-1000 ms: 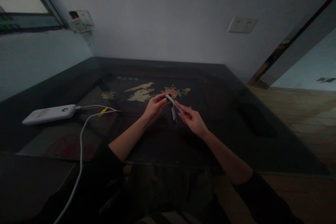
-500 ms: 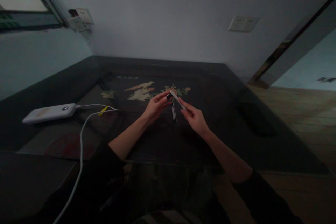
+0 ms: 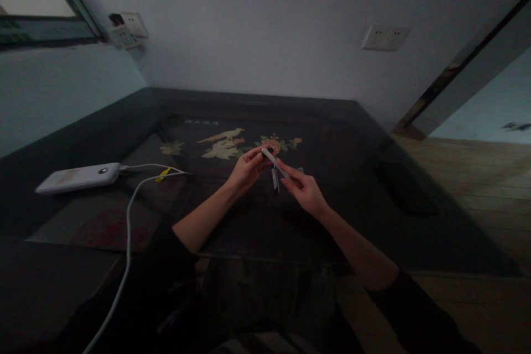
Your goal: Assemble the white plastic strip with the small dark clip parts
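Observation:
Both my hands meet above a dark glass-topped table (image 3: 352, 138). My right hand (image 3: 302, 191) grips a slim white stick-shaped object (image 3: 272, 160) that slants up to the left. My left hand (image 3: 245, 168) pinches the upper end of that white object with its fingertips. A second small dark-and-white piece (image 3: 274, 178) hangs just below, between the two hands; which hand carries it I cannot tell. The room is dim, so fine detail of the object is lost.
A white power bank (image 3: 78, 177) lies at the table's left, with white cables (image 3: 129, 215) running toward me and a yellow tag (image 3: 162, 175). A painted bird-and-flower panel (image 3: 226, 144) shows under the glass. Wall sockets (image 3: 385, 38) sit behind; a doorway (image 3: 481, 105) opens right.
The white object's upper end rose and swung slightly right half a second ago, then came back down and left into my left fingertips. Both hands stay in nearly the same place.

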The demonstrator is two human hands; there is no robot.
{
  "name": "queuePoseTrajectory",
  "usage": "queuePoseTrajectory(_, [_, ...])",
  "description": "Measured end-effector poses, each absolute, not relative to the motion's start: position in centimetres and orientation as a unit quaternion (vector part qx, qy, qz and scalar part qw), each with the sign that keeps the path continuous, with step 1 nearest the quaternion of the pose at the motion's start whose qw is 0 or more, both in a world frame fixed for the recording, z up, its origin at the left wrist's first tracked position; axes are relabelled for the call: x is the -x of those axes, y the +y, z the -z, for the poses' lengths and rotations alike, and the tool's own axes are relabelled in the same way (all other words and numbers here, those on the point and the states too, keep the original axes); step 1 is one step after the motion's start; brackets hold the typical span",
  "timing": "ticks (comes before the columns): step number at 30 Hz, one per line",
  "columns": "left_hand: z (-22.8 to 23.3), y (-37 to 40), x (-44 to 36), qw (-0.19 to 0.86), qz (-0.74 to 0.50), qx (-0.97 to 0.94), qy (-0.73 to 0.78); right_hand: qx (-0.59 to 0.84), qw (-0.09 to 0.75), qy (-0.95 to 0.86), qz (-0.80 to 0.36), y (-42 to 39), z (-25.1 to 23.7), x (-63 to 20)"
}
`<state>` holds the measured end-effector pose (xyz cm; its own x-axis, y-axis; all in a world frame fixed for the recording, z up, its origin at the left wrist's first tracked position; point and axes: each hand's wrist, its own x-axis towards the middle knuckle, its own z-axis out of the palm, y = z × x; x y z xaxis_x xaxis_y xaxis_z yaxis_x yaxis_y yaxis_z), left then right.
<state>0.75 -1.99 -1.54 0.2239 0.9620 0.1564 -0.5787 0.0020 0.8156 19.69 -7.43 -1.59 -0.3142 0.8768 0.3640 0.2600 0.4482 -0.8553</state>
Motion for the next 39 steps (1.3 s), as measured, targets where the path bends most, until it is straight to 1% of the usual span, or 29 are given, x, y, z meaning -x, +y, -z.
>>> queuePoseTrajectory(9, [1.4,-1.9,-0.6,0.672,-0.571,-0.412,0.227,0.398,0.476,-0.720,-0.309,-6.8,1.4,-20.1])
queuePoseTrajectory(16, [1.2,-2.1,-0.8,0.690,-0.579,-0.382,0.207,0.404,0.455,-0.720,-0.333,-7.4,1.2,-19.8])
queuePoseTrajectory(24, [1.0,-2.6,-1.0,0.697,-0.575,-0.369,0.219,0.373,0.431,-0.733,-0.373,-8.0,1.3,-19.3])
queuePoseTrajectory(33, [1.0,-2.5,-1.0,0.701,-0.579,-0.360,0.209,0.404,0.462,-0.728,-0.306,-7.2,1.3,-19.9])
queuePoseTrajectory(39, [0.9,-2.4,-0.9,0.701,-0.575,-0.365,0.212,0.416,0.463,-0.727,-0.291,-7.3,1.2,-20.0])
